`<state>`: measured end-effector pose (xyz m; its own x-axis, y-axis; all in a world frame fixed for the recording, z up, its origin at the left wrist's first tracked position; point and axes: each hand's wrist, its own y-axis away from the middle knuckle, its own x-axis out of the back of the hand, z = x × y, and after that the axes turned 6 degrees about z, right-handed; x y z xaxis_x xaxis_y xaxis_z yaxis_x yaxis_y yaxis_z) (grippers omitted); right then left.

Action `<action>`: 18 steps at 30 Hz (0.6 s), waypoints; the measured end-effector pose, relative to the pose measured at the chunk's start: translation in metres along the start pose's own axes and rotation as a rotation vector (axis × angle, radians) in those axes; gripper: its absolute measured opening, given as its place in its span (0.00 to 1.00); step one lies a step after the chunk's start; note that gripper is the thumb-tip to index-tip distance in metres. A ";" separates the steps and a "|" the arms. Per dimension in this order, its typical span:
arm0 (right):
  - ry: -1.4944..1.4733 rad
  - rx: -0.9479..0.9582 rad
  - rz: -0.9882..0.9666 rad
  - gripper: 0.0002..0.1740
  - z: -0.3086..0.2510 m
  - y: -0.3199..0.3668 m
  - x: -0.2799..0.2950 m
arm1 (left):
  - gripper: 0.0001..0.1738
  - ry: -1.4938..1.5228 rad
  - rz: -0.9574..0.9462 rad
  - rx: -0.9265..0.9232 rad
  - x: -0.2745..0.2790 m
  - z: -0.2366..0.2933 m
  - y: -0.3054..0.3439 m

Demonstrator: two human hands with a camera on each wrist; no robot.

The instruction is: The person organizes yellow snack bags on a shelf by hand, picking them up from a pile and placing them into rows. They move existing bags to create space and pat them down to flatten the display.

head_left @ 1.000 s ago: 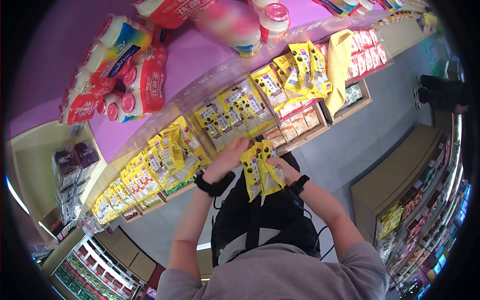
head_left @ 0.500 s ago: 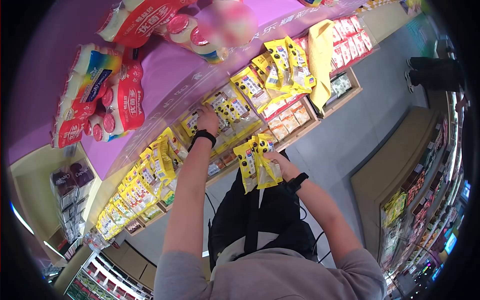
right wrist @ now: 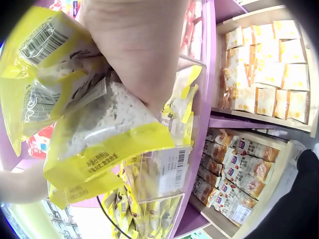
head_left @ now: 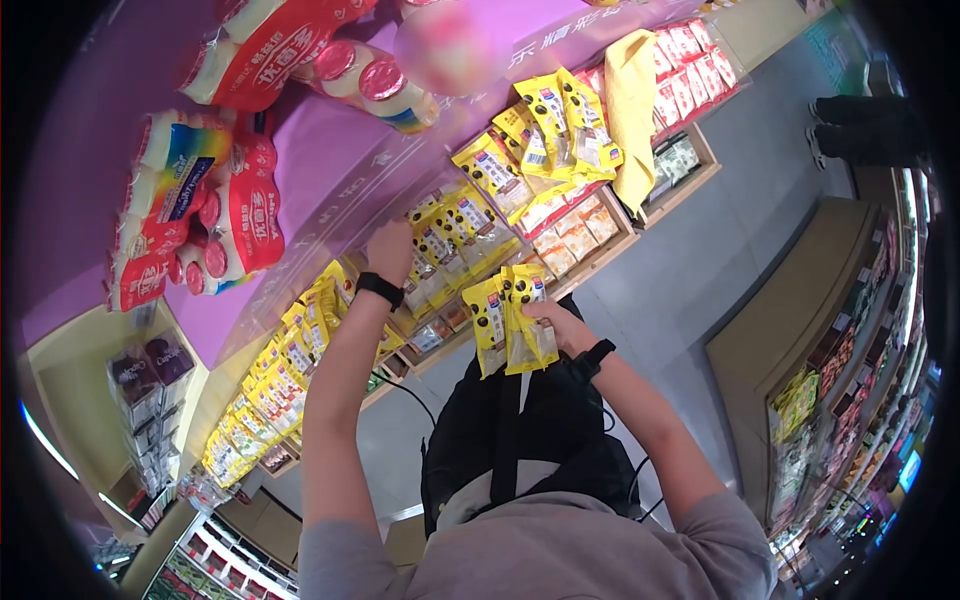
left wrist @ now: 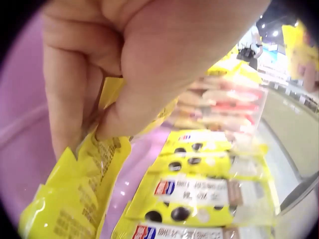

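Note:
In the head view my left hand (head_left: 391,252) is at the left end of a display bin of yellow snack packets (head_left: 462,228). The left wrist view shows its thumb and fingers pinching the top of a yellow snack packet (left wrist: 72,196), with a row of similar packets (left wrist: 187,194) to the right. Held before my body, my right hand (head_left: 565,328) grips several yellow snack packets (head_left: 490,325) printed with dark round dots. Up close in the right wrist view, their clear windows show a pale, speckled food (right wrist: 107,112).
Bottle multipacks (head_left: 250,215) stand on the purple counter (head_left: 340,160). A yellow cloth (head_left: 632,120) hangs over the bins at the right, near a heap of yellow packets (head_left: 560,130). Below are wooden drawers of small packs (right wrist: 269,64). Another person's legs (head_left: 865,130) show across the aisle.
My left hand left the packets in my right hand and reached forward into the bin, then shifted slightly left there. The right hand keeps its packets in front of my body.

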<state>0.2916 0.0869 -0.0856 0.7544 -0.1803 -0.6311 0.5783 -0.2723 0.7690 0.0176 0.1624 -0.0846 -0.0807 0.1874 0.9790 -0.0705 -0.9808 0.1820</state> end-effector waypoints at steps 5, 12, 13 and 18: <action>-0.079 0.092 -0.125 0.26 -0.007 -0.008 -0.019 | 0.03 0.128 -0.009 0.082 0.078 0.038 0.049; -0.064 0.129 -0.147 0.23 -0.004 0.009 -0.052 | 0.09 0.702 -0.123 0.184 0.105 0.076 0.102; -0.072 0.124 -0.114 0.23 0.000 0.010 -0.050 | 0.09 0.708 -0.144 0.178 0.097 0.074 0.106; -0.091 0.166 -0.021 0.21 0.013 0.025 -0.050 | 0.08 0.689 -0.198 0.151 0.073 0.080 0.119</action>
<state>0.2644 0.0764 -0.0358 0.7070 -0.2557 -0.6594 0.5289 -0.4278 0.7329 0.0825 0.0552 0.0154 -0.6914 0.3048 0.6551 -0.0145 -0.9124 0.4091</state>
